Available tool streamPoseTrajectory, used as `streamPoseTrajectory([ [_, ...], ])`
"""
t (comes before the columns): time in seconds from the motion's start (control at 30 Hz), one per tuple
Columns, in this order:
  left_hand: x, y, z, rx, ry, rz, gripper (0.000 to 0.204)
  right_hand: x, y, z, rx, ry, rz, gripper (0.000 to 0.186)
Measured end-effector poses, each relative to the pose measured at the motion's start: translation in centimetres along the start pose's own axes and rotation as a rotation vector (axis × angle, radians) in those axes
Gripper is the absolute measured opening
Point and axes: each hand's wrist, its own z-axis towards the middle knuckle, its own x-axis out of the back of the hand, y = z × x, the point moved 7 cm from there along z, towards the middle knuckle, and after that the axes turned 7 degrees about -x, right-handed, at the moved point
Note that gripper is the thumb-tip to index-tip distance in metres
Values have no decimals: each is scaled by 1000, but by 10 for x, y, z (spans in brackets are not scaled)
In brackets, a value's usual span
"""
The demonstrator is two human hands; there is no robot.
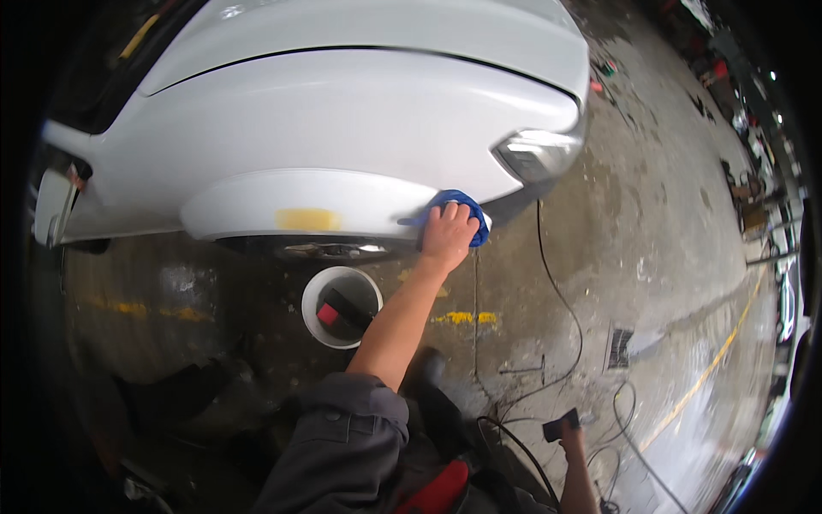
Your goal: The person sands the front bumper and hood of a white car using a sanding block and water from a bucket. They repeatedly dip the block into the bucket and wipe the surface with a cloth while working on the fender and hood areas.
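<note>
White fender [342, 128], blue cloth [481, 231] under the left hand [449, 236].

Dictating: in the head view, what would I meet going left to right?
Wing mirror, yellow fender patch, blue cloth under the left hand, dark block in the right hand, floor drain grate.

text: none legible | numbers: none legible | signs: none legible

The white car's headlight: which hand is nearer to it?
Left. The left hand is on the blue cloth, left of and below the headlight in the picture; the right hand holds a dark block, much farther below.
</note>
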Motion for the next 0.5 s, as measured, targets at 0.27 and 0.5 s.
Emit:
streamPoseTrajectory([
  [0.27, -99, -21, -179, 285, -511, 0, 35, -75, 128, -22, -311, -74, 60, 62],
  [0.5, -122, -147, -351, 601, -608, 68, 45, -261, -52, -64, 307, -247, 177, 46],
])
